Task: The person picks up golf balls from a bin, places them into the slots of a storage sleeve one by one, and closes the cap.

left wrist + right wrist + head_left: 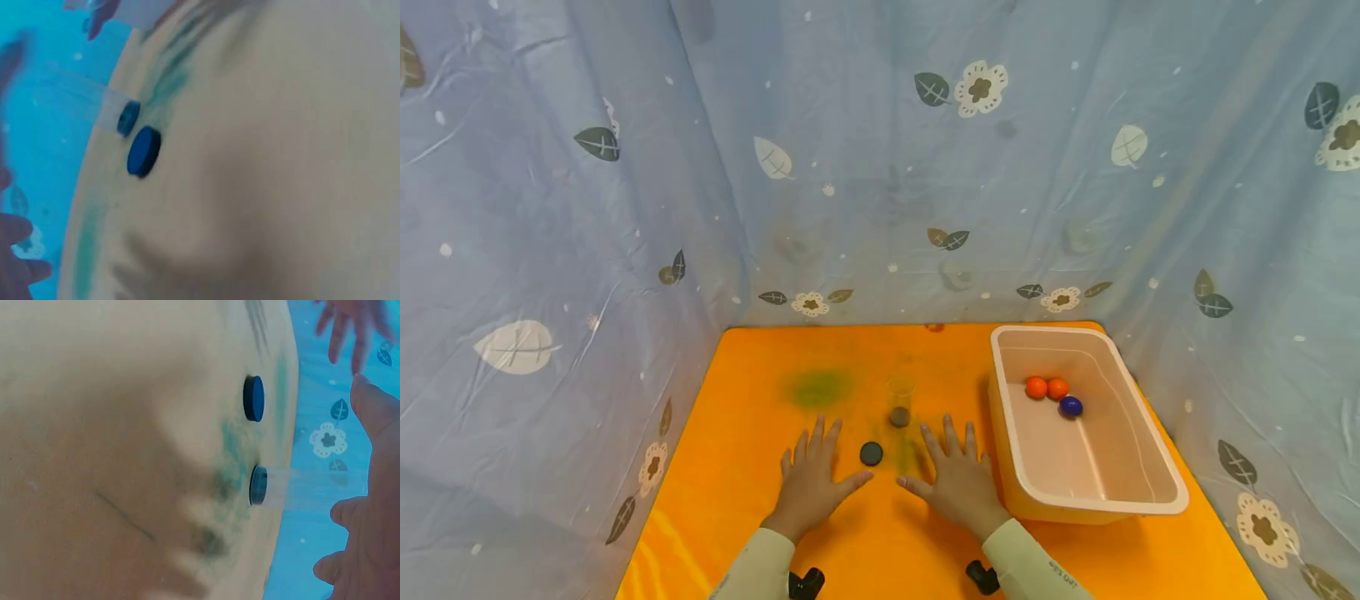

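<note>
My left hand (811, 483) and right hand (958, 479) lie flat on the orange table (737, 500), palms down, fingers spread, holding nothing. Between them, just ahead of the thumbs, lies a small dark round disc (871, 453), also visible in the wrist views (144, 151) (254, 398). Slightly farther back stands a small clear cup (900, 404) with a dark base (128, 117) (259, 485). Neither hand touches the disc or the cup. In the right wrist view the right hand (369, 506) fills the right edge.
A beige plastic tub (1150, 500) stands right of my right hand, holding two orange balls (1047, 387) and a purple ball (1071, 406). A green smear (818, 386) marks the table behind the left hand. Blue flowered curtains (625, 250) enclose the table.
</note>
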Demonstrator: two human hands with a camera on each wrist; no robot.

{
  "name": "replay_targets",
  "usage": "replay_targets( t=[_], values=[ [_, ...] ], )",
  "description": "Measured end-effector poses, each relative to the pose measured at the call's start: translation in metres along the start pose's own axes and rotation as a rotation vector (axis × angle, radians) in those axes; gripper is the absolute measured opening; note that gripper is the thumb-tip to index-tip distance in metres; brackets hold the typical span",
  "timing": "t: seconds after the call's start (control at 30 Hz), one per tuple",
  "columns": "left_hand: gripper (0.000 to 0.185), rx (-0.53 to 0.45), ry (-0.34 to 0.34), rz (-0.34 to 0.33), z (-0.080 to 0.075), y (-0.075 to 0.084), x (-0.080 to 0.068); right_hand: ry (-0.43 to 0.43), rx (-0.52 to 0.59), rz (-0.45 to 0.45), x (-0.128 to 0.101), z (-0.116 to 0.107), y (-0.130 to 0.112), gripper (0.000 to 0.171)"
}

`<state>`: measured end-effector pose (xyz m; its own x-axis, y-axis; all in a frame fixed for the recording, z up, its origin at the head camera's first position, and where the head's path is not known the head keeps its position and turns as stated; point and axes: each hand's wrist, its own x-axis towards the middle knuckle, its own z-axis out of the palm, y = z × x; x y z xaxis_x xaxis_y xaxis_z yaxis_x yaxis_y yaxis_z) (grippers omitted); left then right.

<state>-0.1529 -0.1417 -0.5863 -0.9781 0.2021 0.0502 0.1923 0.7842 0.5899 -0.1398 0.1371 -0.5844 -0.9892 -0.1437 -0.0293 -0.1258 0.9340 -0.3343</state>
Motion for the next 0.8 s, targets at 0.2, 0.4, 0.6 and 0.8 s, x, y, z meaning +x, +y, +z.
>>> replay_targets(
  t=[0.2,0.4,0.6,0.8],
  values=[
    [0.088,-0.47,0.071,-0.048,0.003,-0.002,0.002,0.006,0.021,-0.001,-0.002,0.001,0.003,0.111],
    [0.095,-0.524,0.049,-0.036,0.013,0.012,0.021,0.006,0.048,0.02,-0.008,-0.007,0.009,0.11],
    [0.095,-0.559,0.037,-0.008,0.044,0.032,0.066,0.054,0.054,0.017,-0.021,-0.019,0.012,0.109],
    [0.098,-0.605,0.057,0.027,0.072,0.032,0.1,0.097,0.068,-0.063,-0.031,-0.027,-0.003,0.106]
  ],
)
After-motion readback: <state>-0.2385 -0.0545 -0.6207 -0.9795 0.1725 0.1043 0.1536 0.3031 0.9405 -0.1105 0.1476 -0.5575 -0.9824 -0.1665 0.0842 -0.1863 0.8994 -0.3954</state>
